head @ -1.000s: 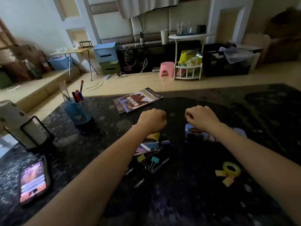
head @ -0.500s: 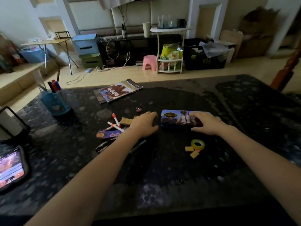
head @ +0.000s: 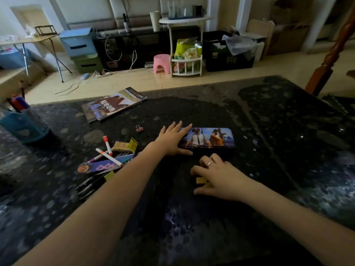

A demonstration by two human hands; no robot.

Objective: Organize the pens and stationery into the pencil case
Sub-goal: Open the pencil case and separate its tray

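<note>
The left hand lies flat near the middle of the frame, its fingers spread and straight, the palm pressing on the left end of the pencil case; nothing is clasped in it. The thumb stretches out along the near edge of the case.

The right hand sits just below and right of centre, fingers bent downward onto the dark table, a ring showing on one finger. Its fingertips close around small yellow sticky pads, one peeking out between thumb and forefinger; it seems to pinch them, though how firmly I cannot tell.

The pencil case is a long, flat tin with rounded corners, closed, lying lengthwise across the centre of the picture. Its lid is printed with two game figures against a blue sky, one in a white shirt and tie, one in orange.

To the left of centre is the scatter of stationery: two white markers with red caps crossing each other, a purple bookmark with a cartoon face, a yellowish eraser in a wrapper, and dark pens low in the heap. A small pink binder clip lies apart, just above them.

Further off, a magazine rests in the upper left of the tabletop, and a blue pen holder stands at the left edge.
</note>
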